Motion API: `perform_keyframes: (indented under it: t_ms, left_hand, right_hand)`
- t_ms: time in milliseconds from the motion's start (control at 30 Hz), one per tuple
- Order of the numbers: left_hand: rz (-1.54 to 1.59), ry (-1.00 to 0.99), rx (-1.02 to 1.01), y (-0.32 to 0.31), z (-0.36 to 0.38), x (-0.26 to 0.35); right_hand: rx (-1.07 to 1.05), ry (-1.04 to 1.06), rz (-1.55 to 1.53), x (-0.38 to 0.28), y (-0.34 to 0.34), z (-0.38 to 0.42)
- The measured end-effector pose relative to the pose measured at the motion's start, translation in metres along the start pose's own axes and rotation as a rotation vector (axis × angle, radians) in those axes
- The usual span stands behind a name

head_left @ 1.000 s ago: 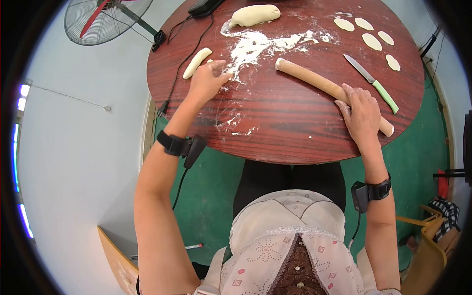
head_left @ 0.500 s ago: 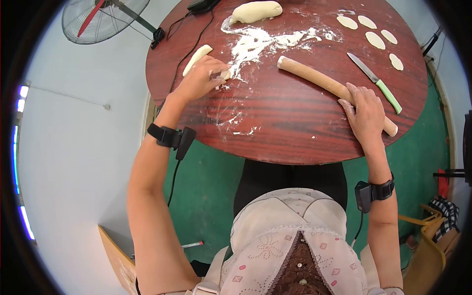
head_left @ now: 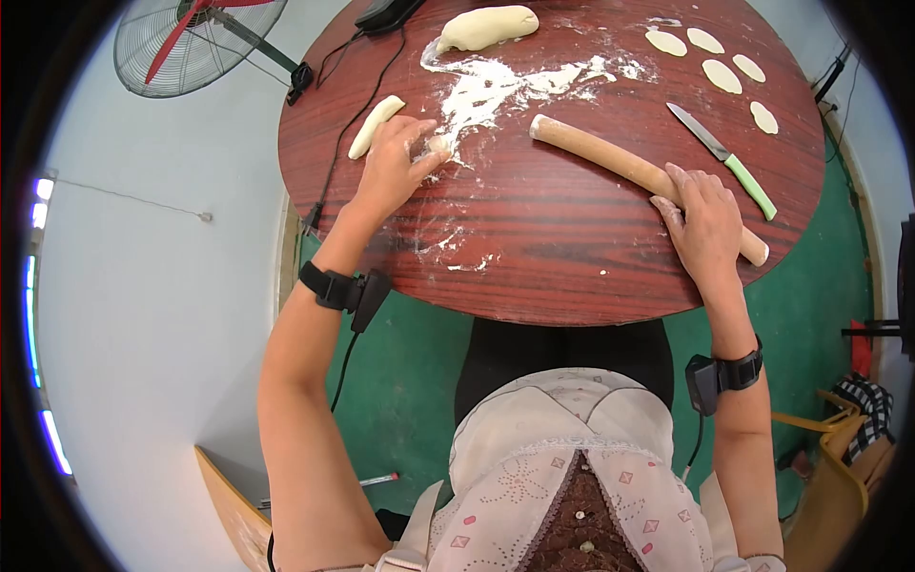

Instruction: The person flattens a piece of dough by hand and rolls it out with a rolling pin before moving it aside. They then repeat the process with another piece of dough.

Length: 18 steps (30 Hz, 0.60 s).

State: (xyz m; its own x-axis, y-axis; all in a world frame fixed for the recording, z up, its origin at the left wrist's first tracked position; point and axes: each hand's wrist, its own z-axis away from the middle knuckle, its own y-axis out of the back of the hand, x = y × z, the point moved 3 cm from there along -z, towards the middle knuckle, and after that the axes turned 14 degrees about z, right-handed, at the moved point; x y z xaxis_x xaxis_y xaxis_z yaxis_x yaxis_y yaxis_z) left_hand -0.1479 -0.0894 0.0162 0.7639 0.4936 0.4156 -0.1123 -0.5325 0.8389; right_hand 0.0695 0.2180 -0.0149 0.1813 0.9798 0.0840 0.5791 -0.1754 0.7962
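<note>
My left hand (head_left: 393,164) pinches a small piece of dough (head_left: 438,146) at the edge of the scattered flour (head_left: 496,86) on the round wooden table (head_left: 534,257). A short dough roll (head_left: 374,125) lies just left of that hand. My right hand (head_left: 705,221) rests curled over the near end of a long wooden rolling pin (head_left: 610,159), which lies diagonally across the table. A green-handled knife (head_left: 721,158) lies beyond the pin, to the right.
A large lump of dough (head_left: 486,27) sits at the far edge, and several flattened dough discs (head_left: 721,76) lie at the far right. A black device with a cable (head_left: 381,14) is at the far left, a standing fan (head_left: 195,43) beyond the table.
My left hand has closed on the small dough piece by the flour and shifted slightly. My right hand stays on the rolling pin.
</note>
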Motion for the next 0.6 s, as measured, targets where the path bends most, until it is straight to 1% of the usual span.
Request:
perform_keyframes:
  t_ms: [33,133,233,267,367,467,600]
  left_hand:
    - [-0.032,-0.023,0.026,0.002,0.001,0.003]
    - [-0.237,-0.177,-0.11,0.0,0.008,0.017]
    - [-0.243,-0.049,-0.293,-0.011,0.019,0.019]
    - [-0.229,-0.043,-0.313,-0.013,0.019,0.015]
    - [-0.334,0.029,-0.414,-0.014,0.015,0.01]
    - [-0.299,0.031,-0.413,-0.015,0.014,0.009]
    - [-0.268,-0.038,-0.351,-0.017,0.022,0.003]
  right_hand:
    - [-0.003,-0.002,0.001,0.0,0.0,0.0]
    - [0.002,-0.007,0.004,0.0,0.001,0.0]
    - [0.012,-0.001,0.015,0.0,0.0,0.001]
    - [0.016,0.003,0.022,0.0,-0.001,0.0]
    - [0.011,0.0,0.014,0.0,-0.001,0.0]
    - [-0.017,-0.006,0.005,0.001,-0.002,0.001]
    - [0.016,0.004,0.012,0.001,-0.002,0.001]
